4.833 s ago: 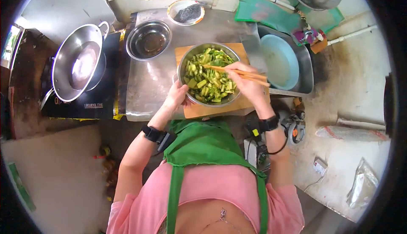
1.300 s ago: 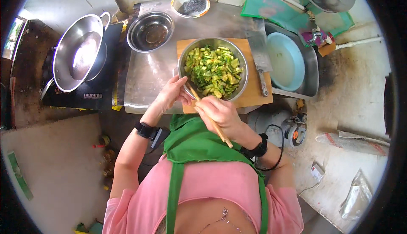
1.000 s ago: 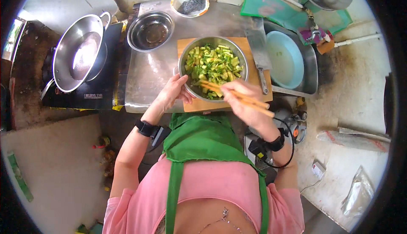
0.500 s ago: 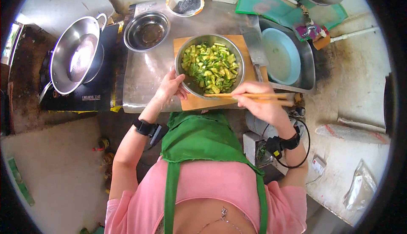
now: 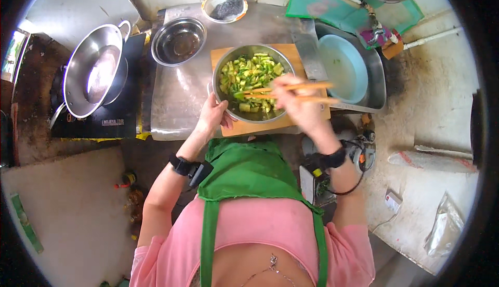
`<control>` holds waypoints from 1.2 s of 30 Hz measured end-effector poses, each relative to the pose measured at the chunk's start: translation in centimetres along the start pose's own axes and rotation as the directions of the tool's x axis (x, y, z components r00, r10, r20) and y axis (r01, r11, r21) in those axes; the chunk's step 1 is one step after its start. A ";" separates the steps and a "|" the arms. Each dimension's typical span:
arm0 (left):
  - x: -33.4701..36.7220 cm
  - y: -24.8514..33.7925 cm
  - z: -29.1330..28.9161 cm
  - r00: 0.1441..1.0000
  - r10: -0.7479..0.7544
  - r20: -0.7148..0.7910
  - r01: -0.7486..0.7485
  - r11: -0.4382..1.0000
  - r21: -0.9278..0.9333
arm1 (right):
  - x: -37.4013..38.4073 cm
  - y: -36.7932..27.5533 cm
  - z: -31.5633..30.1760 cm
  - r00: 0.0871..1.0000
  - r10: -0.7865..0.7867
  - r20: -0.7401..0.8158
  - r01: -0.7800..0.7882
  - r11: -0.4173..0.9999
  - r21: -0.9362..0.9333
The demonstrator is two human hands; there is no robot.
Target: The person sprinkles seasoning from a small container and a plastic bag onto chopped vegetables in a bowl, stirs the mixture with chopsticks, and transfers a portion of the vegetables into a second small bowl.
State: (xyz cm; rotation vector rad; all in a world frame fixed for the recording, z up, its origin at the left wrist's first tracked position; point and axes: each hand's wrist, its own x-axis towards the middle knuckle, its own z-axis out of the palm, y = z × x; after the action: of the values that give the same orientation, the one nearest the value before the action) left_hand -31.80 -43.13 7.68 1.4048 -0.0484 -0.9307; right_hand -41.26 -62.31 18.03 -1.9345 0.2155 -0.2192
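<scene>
A steel mixing bowl [image 5: 240,115] full of chopped green vegetables [image 5: 249,76] stands on a wooden cutting board [image 5: 306,114]. My left hand [image 5: 214,114] grips the bowl's near left rim, thumb up against the side. In my right hand [image 5: 292,100], slightly blurred, is a pair of wooden chopsticks [image 5: 260,94]. Their tips reach into the vegetables at the middle of the bowl. A cleaver [image 5: 310,58] lies at the board's right side, its handle partly hidden behind my right hand.
At the left, a steel wok [image 5: 93,74] sits on a black induction cooker [image 5: 132,89]. Behind the board are an empty steel basin [image 5: 179,41] and an enamel bowl [image 5: 213,1] holding a dark scouring pad. A sink [image 5: 377,89] with a light blue basin [image 5: 356,71] is at the right.
My right hand has moved up and left over the bowl, carrying the chopsticks from the near rim into the vegetables. The vegetables have shifted. My left hand keeps its hold on the rim.
</scene>
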 end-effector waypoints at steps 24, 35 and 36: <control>-0.6 -0.1 1.1 0.997 -0.059 0.052 0.067 0.983 -0.172 | -1.1 0.8 5.2 0.928 -0.367 -0.062 0.316 0.865 -0.390; -1.2 -0.9 1.9 0.993 -0.063 0.097 0.088 0.955 -0.282 | -0.2 3.1 3.9 0.948 -0.267 -0.175 0.189 0.911 -0.367; -1.3 -0.8 1.9 0.991 -0.080 0.109 0.108 0.952 -0.286 | 0.0 2.1 3.7 0.947 -0.270 -0.174 0.192 0.910 -0.367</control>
State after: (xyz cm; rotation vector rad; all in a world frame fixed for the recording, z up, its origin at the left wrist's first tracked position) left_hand -34.08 -43.87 8.07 1.0957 0.0815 -1.0396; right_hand -40.45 -59.79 14.71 -2.2877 0.1777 -0.5924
